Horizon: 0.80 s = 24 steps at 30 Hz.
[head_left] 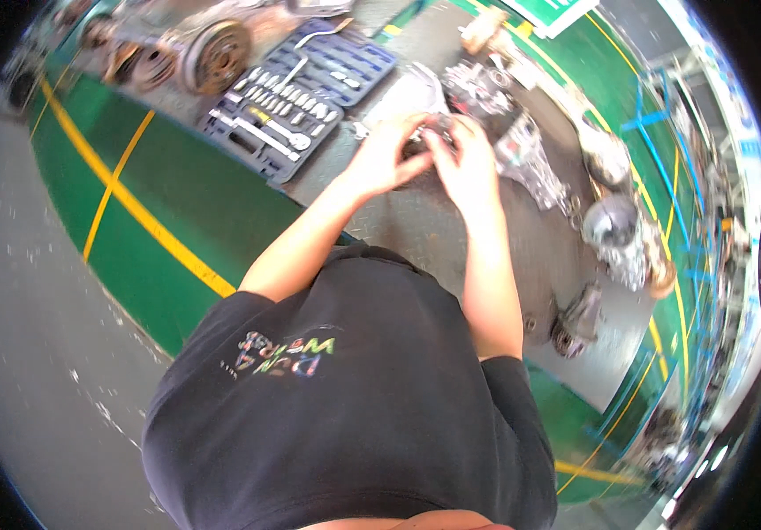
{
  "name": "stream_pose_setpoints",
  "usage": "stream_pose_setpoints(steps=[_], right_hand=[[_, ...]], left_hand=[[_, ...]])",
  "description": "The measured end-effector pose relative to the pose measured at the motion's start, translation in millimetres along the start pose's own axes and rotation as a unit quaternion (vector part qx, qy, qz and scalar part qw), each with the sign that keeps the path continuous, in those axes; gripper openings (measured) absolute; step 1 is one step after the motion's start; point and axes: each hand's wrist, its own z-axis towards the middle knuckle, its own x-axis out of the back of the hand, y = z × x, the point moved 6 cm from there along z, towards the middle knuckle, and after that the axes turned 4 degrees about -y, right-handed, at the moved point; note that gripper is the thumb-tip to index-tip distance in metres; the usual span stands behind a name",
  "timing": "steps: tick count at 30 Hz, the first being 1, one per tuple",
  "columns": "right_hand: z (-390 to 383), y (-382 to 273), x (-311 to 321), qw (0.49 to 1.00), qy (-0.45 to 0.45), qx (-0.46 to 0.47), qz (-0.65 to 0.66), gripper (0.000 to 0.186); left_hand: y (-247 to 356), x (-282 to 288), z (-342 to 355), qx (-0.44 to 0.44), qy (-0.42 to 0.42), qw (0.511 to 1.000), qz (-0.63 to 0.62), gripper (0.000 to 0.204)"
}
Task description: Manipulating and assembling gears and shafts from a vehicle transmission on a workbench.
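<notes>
Both of my hands are curled round a small dark metal part (pixel 416 145) above the workbench. My left hand (pixel 387 155) grips its left side. From the right, my right hand (pixel 467 159) closes on it, with the thumb reaching across the top. The fingers cover most of the part and the picture is blurred, so its exact kind cannot be told. Just beyond my hands lies a pale silvery metal housing (pixel 408 88). Close to the right hand sit a gearbox-like assembly (pixel 484 95) and a ribbed metal casing (pixel 526 157).
An open blue socket-wrench case (pixel 279 172) with ratchets and sockets lies at the bench's left edge. Rusty drum-shaped parts (pixel 218 56) stand at the far left. More castings, including a bell-shaped housing (pixel 612 221) and a smaller gear housing (pixel 579 320), occupy the metal bench top (pixel 495 252).
</notes>
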Motion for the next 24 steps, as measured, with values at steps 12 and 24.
stream_pose_setpoints(steps=[12,24], right_hand=[[-199,161,11,0.944,-0.076,-0.318,-0.039,0.033],[-507,302,78,0.667,-0.267,-0.641,-0.270,0.060]], left_hand=[[2,-14,15,0.125,-0.087,0.988,-0.037,0.011],[-13,-12,12,0.207,-0.082,0.965,-0.141,0.018]])
